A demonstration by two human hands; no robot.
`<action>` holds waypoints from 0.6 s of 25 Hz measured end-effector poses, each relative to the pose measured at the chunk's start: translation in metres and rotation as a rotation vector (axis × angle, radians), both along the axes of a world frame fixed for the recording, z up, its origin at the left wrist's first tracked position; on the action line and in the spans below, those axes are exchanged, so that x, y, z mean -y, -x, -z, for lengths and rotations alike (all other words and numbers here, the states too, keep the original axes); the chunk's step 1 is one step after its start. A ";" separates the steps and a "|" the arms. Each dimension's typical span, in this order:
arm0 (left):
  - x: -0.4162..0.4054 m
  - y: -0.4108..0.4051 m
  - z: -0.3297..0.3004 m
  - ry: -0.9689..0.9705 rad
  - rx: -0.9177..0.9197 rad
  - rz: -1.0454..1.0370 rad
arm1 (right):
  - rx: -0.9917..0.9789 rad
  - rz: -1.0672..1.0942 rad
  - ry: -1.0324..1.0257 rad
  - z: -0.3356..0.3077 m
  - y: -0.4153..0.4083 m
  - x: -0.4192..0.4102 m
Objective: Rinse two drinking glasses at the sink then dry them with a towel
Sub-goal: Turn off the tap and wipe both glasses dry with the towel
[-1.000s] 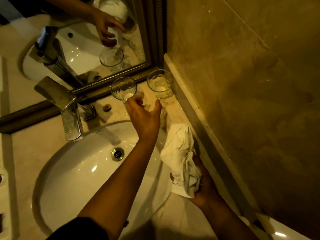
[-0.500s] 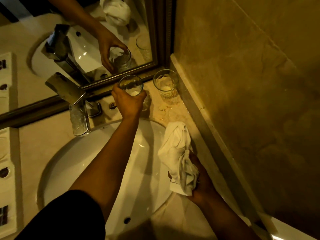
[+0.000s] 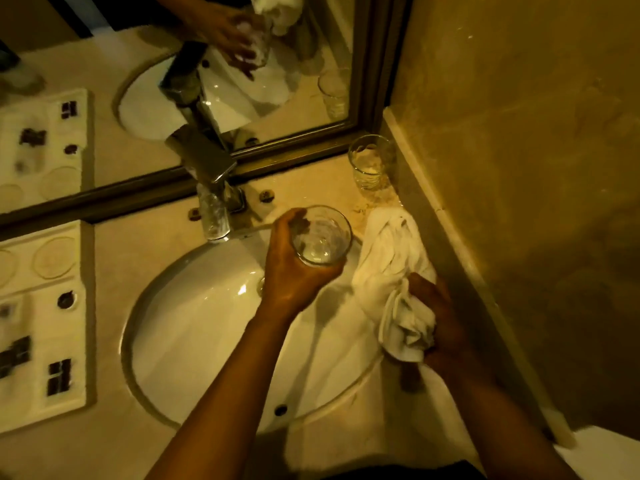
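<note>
Holding one drinking glass (image 3: 320, 235) upright over the sink (image 3: 194, 327), the left hand (image 3: 294, 268) has its grip wrapped round the glass wall, fingers curled on the far side and thumb nearer the body. Just to the right of that grip, the right hand (image 3: 441, 323) clutches a bunched white towel (image 3: 391, 271), its grip closed on the cloth, whose loose end trails up toward the wall. The second glass (image 3: 370, 164) stands beyond and to the right of the held one, on the table in the corner by the mirror frame (image 3: 301, 150), untouched. The tap (image 3: 213, 188) sits to the left of the left grip; no water is seen running. Judging by the towel at the ready, this looks like the drying step for the held glass, though whether it has been rinsed cannot be told. The next move probably calls for bringing towel and glass together and wiping inside and out while the left grip stays firm on slippery glass.
</note>
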State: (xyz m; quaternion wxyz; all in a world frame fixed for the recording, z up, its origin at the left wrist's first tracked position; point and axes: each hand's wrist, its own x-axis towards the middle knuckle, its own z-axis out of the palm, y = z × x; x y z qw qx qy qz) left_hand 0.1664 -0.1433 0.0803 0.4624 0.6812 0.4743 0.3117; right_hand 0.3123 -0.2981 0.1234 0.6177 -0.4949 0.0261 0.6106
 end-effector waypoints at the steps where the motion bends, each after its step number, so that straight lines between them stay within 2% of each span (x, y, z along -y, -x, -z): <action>1: 0.013 0.016 -0.002 0.004 -0.003 0.041 | 0.176 -0.013 0.027 -0.008 0.001 -0.001; 3: 0.034 0.045 -0.007 0.010 -0.009 0.068 | 0.476 -0.205 0.027 -0.028 0.007 0.000; 9: 0.059 0.127 -0.026 -0.144 -0.156 0.196 | 1.492 -1.027 0.026 -0.085 0.068 -0.030; 10: 0.060 0.139 -0.028 -0.163 -0.191 0.222 | 1.613 -1.114 0.011 -0.092 0.086 -0.036; 12: 0.062 0.159 -0.030 -0.232 -0.267 0.264 | 1.672 -1.184 -0.015 -0.096 0.116 -0.048; 15: 0.062 0.186 -0.035 -0.366 -0.358 0.275 | 1.398 -1.172 -0.037 -0.089 0.140 -0.061</action>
